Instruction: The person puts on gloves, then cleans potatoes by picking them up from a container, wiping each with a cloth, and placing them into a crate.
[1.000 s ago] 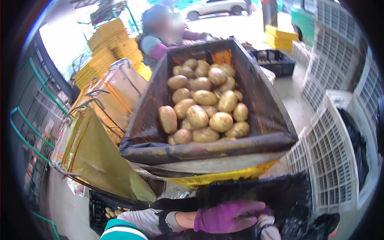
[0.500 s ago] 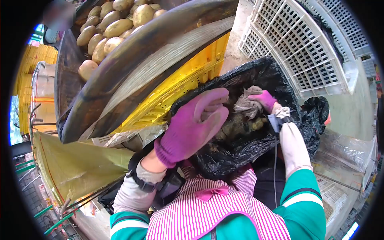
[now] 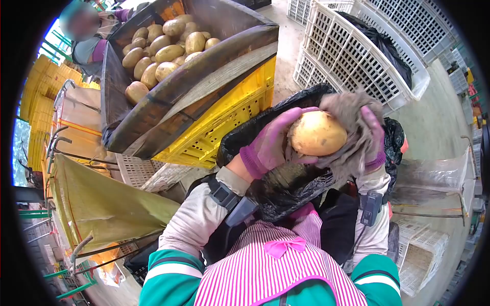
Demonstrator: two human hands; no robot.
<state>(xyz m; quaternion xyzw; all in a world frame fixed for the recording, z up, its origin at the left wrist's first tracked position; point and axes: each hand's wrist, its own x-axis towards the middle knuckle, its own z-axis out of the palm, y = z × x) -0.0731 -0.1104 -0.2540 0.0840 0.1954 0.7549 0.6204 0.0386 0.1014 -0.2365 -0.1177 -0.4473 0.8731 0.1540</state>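
Observation:
A large yellowish potato (image 3: 317,133) is gripped in my left hand (image 3: 271,138), which wears a purple glove with its fingers around the potato's left side. My right hand (image 3: 375,133), gloved too, is closed on a dirty grey cloth (image 3: 352,120) that lies against the potato's right side. Both hands are above a bin lined with a black plastic bag (image 3: 232,153). Part of the bin's inside is hidden by my hands and the cloth.
At the upper left, a dark-lined bin (image 3: 189,102) full of potatoes rests on a yellow crate (image 3: 219,120). White plastic crates (image 3: 347,56) stand at the upper right. Another person's gloved arm (image 3: 97,51) is beyond the potato bin. Yellow-green sheeting (image 3: 102,199) hangs at left.
My left hand now holds a potato; before, none showed in it. My right hand has lifted the cloth out of the lined bin to the potato. The view has shifted.

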